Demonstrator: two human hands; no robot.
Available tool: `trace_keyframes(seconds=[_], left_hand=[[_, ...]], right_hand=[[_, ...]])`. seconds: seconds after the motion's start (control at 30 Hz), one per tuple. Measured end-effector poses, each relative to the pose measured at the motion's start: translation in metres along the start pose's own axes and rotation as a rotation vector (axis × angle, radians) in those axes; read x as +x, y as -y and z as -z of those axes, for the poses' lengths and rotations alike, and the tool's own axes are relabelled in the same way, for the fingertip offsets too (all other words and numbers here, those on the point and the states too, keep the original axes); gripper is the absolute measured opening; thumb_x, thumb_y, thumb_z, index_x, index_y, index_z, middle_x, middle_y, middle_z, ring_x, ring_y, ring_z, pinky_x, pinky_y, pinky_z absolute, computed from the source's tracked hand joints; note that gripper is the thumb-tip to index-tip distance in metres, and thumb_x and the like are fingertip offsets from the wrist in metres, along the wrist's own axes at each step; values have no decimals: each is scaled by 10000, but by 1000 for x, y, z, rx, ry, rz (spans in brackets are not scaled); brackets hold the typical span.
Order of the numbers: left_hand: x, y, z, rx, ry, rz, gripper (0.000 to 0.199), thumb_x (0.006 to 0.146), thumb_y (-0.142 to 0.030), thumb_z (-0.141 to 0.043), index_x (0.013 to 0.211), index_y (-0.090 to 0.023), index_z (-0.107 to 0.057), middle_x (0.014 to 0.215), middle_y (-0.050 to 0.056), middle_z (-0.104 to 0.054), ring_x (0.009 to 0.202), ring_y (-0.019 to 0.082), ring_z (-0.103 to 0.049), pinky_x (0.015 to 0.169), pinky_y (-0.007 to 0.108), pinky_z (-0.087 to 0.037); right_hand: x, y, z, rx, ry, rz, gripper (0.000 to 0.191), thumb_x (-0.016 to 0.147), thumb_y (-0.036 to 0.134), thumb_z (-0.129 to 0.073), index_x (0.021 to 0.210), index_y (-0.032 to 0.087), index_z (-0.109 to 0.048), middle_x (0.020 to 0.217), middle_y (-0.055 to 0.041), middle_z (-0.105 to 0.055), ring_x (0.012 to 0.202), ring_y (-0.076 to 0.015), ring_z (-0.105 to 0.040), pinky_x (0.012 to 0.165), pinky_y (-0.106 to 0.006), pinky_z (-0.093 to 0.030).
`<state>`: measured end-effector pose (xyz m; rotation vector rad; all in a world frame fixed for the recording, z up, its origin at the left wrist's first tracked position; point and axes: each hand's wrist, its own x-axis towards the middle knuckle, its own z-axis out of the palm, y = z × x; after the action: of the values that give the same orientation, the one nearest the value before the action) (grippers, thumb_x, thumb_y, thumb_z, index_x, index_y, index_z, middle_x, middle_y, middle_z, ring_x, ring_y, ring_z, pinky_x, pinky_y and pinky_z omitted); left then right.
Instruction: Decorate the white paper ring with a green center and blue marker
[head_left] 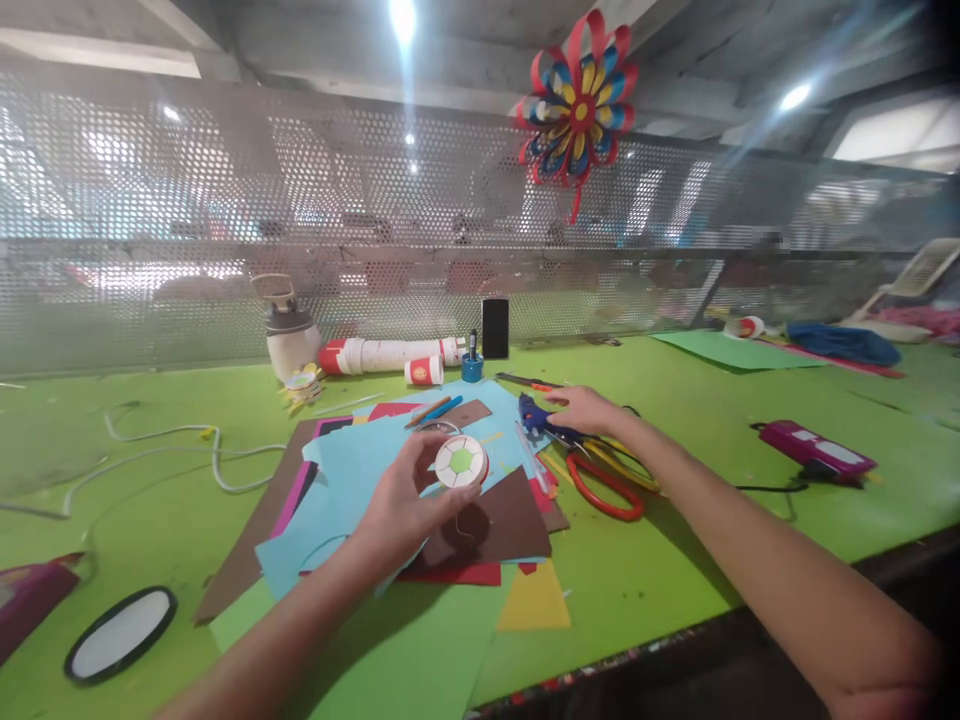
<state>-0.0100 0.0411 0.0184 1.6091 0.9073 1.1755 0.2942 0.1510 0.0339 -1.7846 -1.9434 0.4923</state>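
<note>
Paper sheets (352, 470) lie overlapping in the middle of the bench (720, 420), with pens (442, 411) on them. Above the sheets, the left hand (420, 480) holds a round piece (460, 462). The right hand (589, 410) is at the glue gun (534, 414), by the sheets' right side; scissors (605, 490) lie nearer the front. Behind the sheets, from left to right, are a bottle (292, 345), a tube (382, 355) with a cup (424, 371) before it, a small pot (472, 370) and an upright phone (495, 328). A mesh screen (187, 200) stands behind them. A cord (217, 460) lies left, an oval piece (120, 635) front left.
</note>
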Motion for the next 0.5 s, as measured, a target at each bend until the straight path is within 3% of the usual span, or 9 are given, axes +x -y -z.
trace_keyframes(seconds=[0.17,0.33,0.5], left_hand=[[-3,-5,-2,154,-46,-39,479,732,-293,-749,1140,-185,-523,1269,128,-619,1160,266,-614,1034,478,-477],[-6,-6,0,326,-57,-37,467,726,-267,-732,1142,-217,-527,1255,94,-620,1132,271,-610,1005,489,-479],[-6,-7,-1,489,-9,39,399,756,-380,-711,1079,-222,-537,1160,78,-647,1045,273,-621,920,470,-508]], right_hand=[[-7,1,-7,-126,100,70,312,952,312,-594,1240,192,-600,1295,-99,-603,1082,-236,-630,905,-452,-540],[-18,-1,-10,-148,89,67,349,950,310,-596,1281,199,-575,1330,-105,-580,1115,-247,-616,927,-472,-527],[-21,-1,-7,-77,32,72,350,948,308,-601,1276,190,-577,1307,-104,-595,1110,-248,-621,924,-474,-528]])
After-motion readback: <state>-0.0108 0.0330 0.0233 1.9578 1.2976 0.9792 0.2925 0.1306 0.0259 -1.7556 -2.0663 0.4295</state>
